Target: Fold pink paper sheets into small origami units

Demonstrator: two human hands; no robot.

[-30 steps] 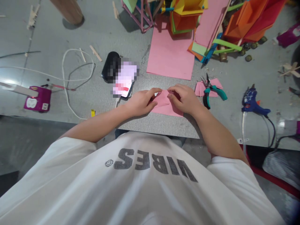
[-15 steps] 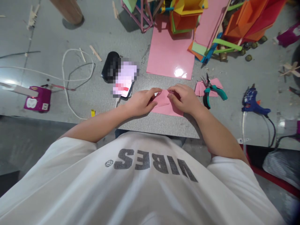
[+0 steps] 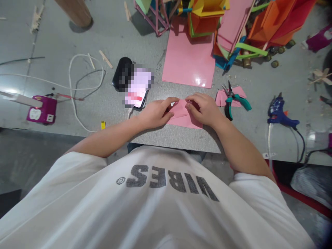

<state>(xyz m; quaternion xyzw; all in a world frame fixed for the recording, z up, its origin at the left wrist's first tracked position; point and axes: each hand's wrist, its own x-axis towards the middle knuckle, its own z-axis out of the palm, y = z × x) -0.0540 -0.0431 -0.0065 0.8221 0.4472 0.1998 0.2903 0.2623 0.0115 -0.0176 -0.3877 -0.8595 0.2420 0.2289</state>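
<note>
A partly folded pink paper (image 3: 185, 119) lies near the front edge of the table between my hands. My left hand (image 3: 157, 112) grips its left side, thumb and fingers bent round the edge. On the other side, my right hand (image 3: 202, 108) pinches the upper right part of the same paper. Just right of my right hand, pliers with teal handles (image 3: 229, 100) rest over small pink paper pieces (image 3: 240, 95). A larger pink sheet (image 3: 188, 65) lies flat beyond my hands.
A lit phone (image 3: 137, 90) and black case (image 3: 123, 73) lie left of centre, by a looped white cable (image 3: 69, 74). Coloured paper models (image 3: 207, 17) stand at the back. A blue glue gun (image 3: 281, 112) is at right, a purple box (image 3: 44, 110) at far left.
Some paper strips and pieces beside the models at the back have shifted slightly. Both hands and the folded pink paper look almost unchanged.
</note>
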